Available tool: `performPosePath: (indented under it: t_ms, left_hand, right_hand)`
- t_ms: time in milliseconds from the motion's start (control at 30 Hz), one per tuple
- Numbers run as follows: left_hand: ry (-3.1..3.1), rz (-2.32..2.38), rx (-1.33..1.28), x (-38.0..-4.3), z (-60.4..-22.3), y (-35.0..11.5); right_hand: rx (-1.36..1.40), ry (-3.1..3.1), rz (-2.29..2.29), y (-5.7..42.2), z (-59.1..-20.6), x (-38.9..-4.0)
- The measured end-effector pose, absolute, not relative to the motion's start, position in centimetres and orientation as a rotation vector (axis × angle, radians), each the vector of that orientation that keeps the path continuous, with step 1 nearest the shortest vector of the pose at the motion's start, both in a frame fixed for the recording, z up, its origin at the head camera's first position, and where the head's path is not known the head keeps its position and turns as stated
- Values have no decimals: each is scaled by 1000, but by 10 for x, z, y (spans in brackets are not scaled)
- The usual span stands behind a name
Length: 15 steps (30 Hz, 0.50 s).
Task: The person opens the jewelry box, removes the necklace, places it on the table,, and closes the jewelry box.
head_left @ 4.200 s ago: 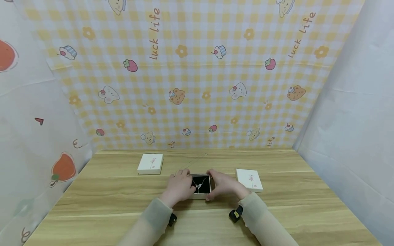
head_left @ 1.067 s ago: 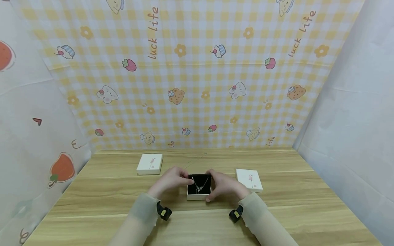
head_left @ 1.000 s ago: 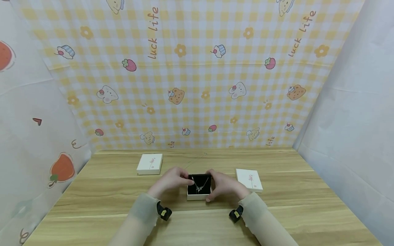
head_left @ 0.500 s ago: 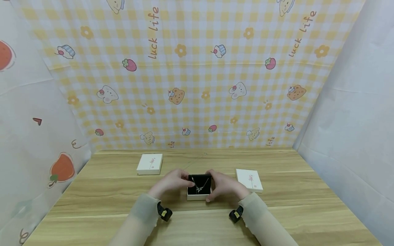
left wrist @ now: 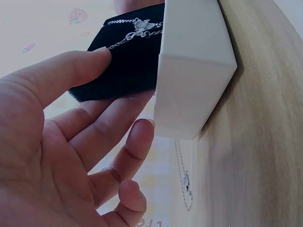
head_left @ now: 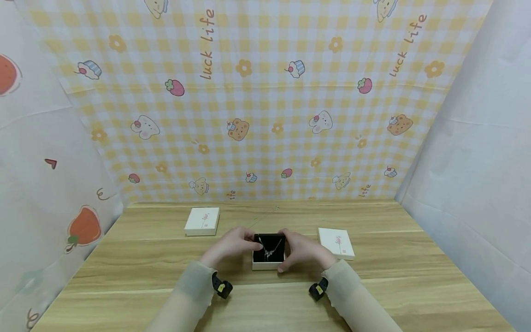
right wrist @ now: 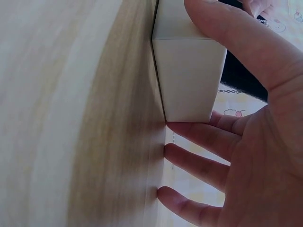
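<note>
A small white box (head_left: 265, 266) stands on the wooden table in front of me. Its black velvet pad (left wrist: 128, 71) is tilted, its far edge raised above the box walls. Across the pad runs a silver necklace (head_left: 270, 253) with a leaf-like pendant. My left hand (head_left: 230, 246) pinches the pad at its left side, thumb on top near the chain and fingers behind. From the right, my right hand (head_left: 304, 251) grips the box, thumb at the near wall and index finger at the far wall; its other fingertips reach down to the tabletop.
Toward the back left sits a white box (head_left: 202, 221) with a pink flower print. A flat white lid (head_left: 337, 243) with the same print lies to the right, close to my right wrist. Another fine silver necklace (left wrist: 185, 182) is stretched along the table behind the box.
Since about four seconds ago, my left hand has shifted left off the box's top, and the pad has tilted up at its far edge. My right hand has stayed put.
</note>
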<state>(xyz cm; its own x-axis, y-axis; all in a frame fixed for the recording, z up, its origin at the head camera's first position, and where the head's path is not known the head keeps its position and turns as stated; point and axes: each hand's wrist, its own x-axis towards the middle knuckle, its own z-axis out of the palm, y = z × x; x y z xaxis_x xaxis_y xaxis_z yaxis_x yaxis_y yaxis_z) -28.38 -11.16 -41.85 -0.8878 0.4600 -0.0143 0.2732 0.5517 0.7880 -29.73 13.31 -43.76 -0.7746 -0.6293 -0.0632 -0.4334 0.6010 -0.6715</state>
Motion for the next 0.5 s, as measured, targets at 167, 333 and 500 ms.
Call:
performPosePath:
  t_ms: [167, 333, 500]
  left_hand:
    - [2579, 1260, 593, -285, -418, -111]
    - [2590, 1287, 585, -284, -417, -111]
    - [2616, 1343, 558, -284, -416, -111]
  right_hand:
    - [-874, 2510, -983, 134, -438, -298]
    - [-874, 2501, -987, 134, -439, -299]
    - [-897, 2487, -1006, 132, -438, -298]
